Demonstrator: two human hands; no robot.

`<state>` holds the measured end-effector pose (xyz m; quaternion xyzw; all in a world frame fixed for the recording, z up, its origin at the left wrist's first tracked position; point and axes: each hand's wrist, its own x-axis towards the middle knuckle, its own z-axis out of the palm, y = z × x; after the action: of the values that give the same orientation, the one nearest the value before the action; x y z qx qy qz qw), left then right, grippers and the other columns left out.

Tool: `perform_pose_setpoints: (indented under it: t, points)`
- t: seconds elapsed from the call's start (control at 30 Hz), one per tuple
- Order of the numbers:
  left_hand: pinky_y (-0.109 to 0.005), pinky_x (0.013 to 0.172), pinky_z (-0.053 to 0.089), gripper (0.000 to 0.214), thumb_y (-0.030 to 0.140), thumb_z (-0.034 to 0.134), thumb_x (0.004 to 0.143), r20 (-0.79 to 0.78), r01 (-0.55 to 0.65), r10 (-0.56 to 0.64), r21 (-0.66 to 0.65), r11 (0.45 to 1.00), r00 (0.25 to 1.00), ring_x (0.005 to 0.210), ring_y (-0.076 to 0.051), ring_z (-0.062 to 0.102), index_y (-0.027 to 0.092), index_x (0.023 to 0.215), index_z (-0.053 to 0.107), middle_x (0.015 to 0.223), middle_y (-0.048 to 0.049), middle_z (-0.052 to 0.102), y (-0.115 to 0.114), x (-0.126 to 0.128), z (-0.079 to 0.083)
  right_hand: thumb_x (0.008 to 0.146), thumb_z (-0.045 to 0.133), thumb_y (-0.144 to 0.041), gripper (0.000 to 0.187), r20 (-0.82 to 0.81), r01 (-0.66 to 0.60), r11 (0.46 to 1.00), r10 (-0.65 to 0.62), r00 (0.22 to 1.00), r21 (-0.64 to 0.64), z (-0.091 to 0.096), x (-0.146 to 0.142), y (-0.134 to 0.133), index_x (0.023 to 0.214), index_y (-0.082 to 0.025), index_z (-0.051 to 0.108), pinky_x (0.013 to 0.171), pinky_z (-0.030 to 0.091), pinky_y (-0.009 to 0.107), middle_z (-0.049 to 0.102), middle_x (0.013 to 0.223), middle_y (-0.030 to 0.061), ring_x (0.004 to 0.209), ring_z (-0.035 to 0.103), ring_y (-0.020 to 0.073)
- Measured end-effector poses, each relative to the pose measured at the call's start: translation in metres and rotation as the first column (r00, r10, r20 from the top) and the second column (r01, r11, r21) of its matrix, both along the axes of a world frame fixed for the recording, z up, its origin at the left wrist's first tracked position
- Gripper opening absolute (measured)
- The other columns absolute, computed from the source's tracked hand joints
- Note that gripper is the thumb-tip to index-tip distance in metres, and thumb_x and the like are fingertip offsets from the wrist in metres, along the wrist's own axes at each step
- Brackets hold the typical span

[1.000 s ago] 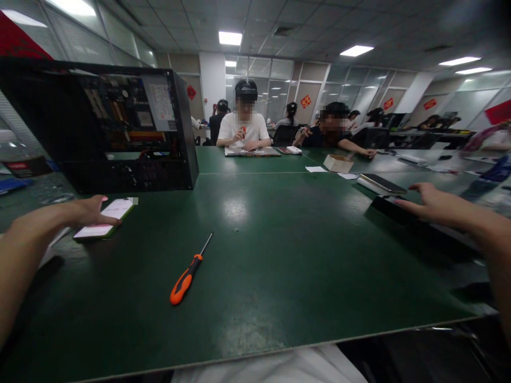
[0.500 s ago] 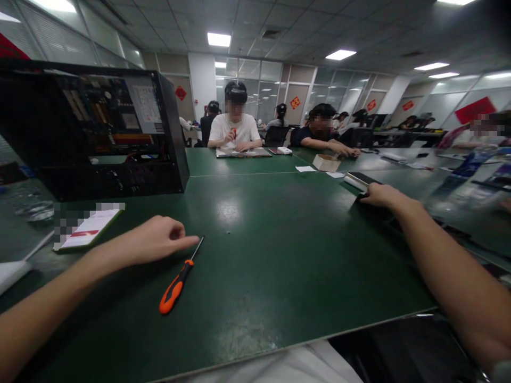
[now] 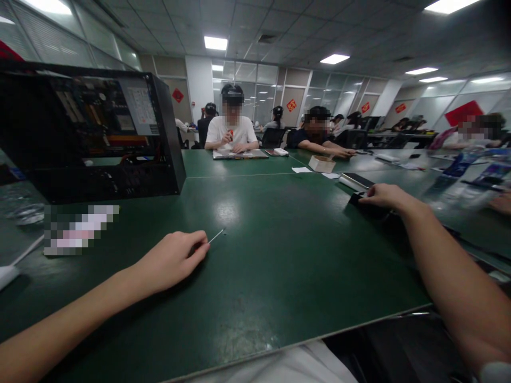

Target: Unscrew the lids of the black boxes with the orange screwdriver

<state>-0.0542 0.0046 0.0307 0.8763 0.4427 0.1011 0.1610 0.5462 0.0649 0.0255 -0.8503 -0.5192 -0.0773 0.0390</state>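
Note:
My left hand (image 3: 186, 255) is closed over a screwdriver (image 3: 216, 235) on the green table (image 3: 255, 276). Only its thin metal shaft shows past my fingertips; the handle is hidden beneath the hand. Beside the shaft's tip lies a tiny speck, perhaps a screw (image 3: 224, 232). At the right, my right hand (image 3: 384, 197) pinches the edge of a black flat piece (image 3: 355, 199) whose kind I cannot make out. Just behind it lies a dark slab with a pale side (image 3: 355, 182).
An opened black computer case (image 3: 165, 143) stands at the left, with a phone (image 3: 80, 231) in front. Farther back are a small cardboard box (image 3: 321, 163) and white papers (image 3: 301, 169). Co-workers sit across the table, one in a white shirt (image 3: 247, 133). Water bottles (image 3: 459, 162) stand at right.
My left hand has moved right and toward me and closed over the screwdriver, covering its orange-and-black handle. The screwdriver's tip has shifted right, beside the speck. My right hand stays on the black piece.

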Motion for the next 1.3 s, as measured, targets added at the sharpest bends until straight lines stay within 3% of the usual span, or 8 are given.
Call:
perform_pose_setpoints:
  t: [0.27, 0.47, 0.63, 0.77, 0.97, 1.07, 1.2, 1.3]
  points:
    - [-0.021, 0.044, 0.034, 0.035, 0.051, 0.039, 0.099, 0.336, -0.083, 0.154, -0.216, 0.973, 0.929, 0.049, -0.011, 0.046, 0.021, 0.087, 0.051, 0.067, 0.0042, 0.049, 0.012, -0.004, -0.012, 0.088, 0.065, -0.035, 0.028, -0.016, 0.037, 0.999, -0.037, 0.999, -0.016, 0.023, -0.028, -0.015, 0.098, -0.009, 0.070, 0.067, 0.040, 0.033, 0.071, 0.095, 0.0192, 0.081, 0.063, 0.0269]
    - [-0.018, 0.041, 0.028, 0.032, 0.050, 0.044, 0.097, 0.514, -0.043, 0.268, -0.408, 0.912, 0.815, 0.047, -0.008, 0.036, 0.021, 0.109, 0.047, 0.069, 0.0063, 0.043, 0.021, -0.002, -0.022, 0.092, 0.063, -0.038, 0.033, -0.017, -0.345, 0.934, 0.348, 0.937, 0.094, 0.042, -0.100, -0.024, 0.112, -0.013, 0.064, 0.077, 0.041, 0.029, 0.070, 0.107, 0.0152, 0.091, 0.062, 0.0218]
    - [-0.018, 0.042, 0.028, 0.053, 0.037, 0.055, 0.091, 0.607, 0.007, 0.300, -0.450, 0.893, 0.736, 0.048, -0.007, 0.035, 0.026, 0.137, 0.031, 0.077, 0.0068, 0.043, 0.025, -0.001, -0.032, 0.089, 0.065, -0.043, 0.030, -0.129, -0.815, 0.551, 0.834, 0.536, 0.180, 0.033, -0.212, -0.038, 0.107, -0.019, 0.063, 0.070, 0.042, 0.027, 0.069, 0.095, 0.0056, 0.079, 0.062, 0.0179]
    - [-0.020, 0.049, 0.034, 0.049, 0.034, 0.052, 0.095, 0.683, 0.092, 0.193, -0.357, 0.929, 0.705, 0.055, -0.008, 0.039, 0.033, 0.138, 0.029, 0.088, 0.0042, 0.046, 0.017, 0.004, -0.037, 0.090, 0.066, -0.035, 0.021, -0.244, -0.958, 0.272, 0.939, 0.242, 0.097, 0.020, -0.289, -0.062, 0.104, -0.019, 0.063, 0.066, 0.040, 0.026, 0.068, 0.093, 0.0050, 0.076, 0.061, 0.0164]
    - [-0.028, 0.066, 0.044, 0.037, 0.044, 0.049, 0.097, 0.505, 0.068, 0.059, -0.229, 0.971, 0.861, 0.075, -0.016, 0.052, 0.020, 0.124, 0.056, 0.090, -0.0012, 0.053, -0.003, 0.023, -0.031, 0.095, 0.061, -0.037, 0.023, -0.298, -0.970, 0.147, 0.951, 0.085, 0.192, 0.006, -0.321, -0.078, 0.108, -0.018, 0.060, 0.074, 0.046, 0.029, 0.067, 0.103, 0.0086, 0.085, 0.061, 0.0177]
    - [-0.029, 0.066, 0.045, 0.052, 0.047, 0.071, 0.083, 0.428, 0.098, -0.039, -0.117, 0.988, 0.903, 0.077, -0.018, 0.054, 0.021, 0.127, 0.058, 0.097, -0.0025, 0.057, -0.006, 0.032, -0.030, 0.099, 0.053, -0.038, 0.024, -0.373, -0.906, 0.201, 0.927, 0.052, 0.373, -0.003, -0.316, -0.069, 0.111, -0.018, 0.060, 0.089, 0.048, 0.034, 0.068, 0.112, 0.0095, 0.100, 0.063, 0.0193]
    - [-0.029, 0.066, 0.044, 0.043, 0.048, 0.070, 0.085, 0.370, 0.072, -0.063, -0.012, 0.997, 0.927, 0.078, -0.019, 0.057, 0.023, 0.118, 0.065, 0.099, -0.0037, 0.058, -0.002, 0.040, -0.030, 0.098, 0.053, -0.041, 0.033, -0.671, -0.679, 0.489, 0.742, -0.008, 0.548, -0.018, -0.313, -0.048, 0.121, -0.018, 0.059, 0.094, 0.049, 0.035, 0.069, 0.115, 0.0094, 0.107, 0.065, 0.0186]
    - [-0.031, 0.070, 0.046, 0.033, 0.046, 0.063, 0.091, 0.359, 0.073, -0.085, 0.048, 0.996, 0.930, 0.080, -0.020, 0.058, 0.022, 0.112, 0.069, 0.099, -0.0044, 0.057, 0.003, 0.044, -0.030, 0.092, 0.062, -0.048, 0.044, -0.826, -0.628, 0.595, 0.546, -0.142, 0.501, -0.025, -0.317, -0.036, 0.122, -0.017, 0.064, 0.090, 0.051, 0.033, 0.071, 0.112, 0.0092, 0.100, 0.067, 0.0168]
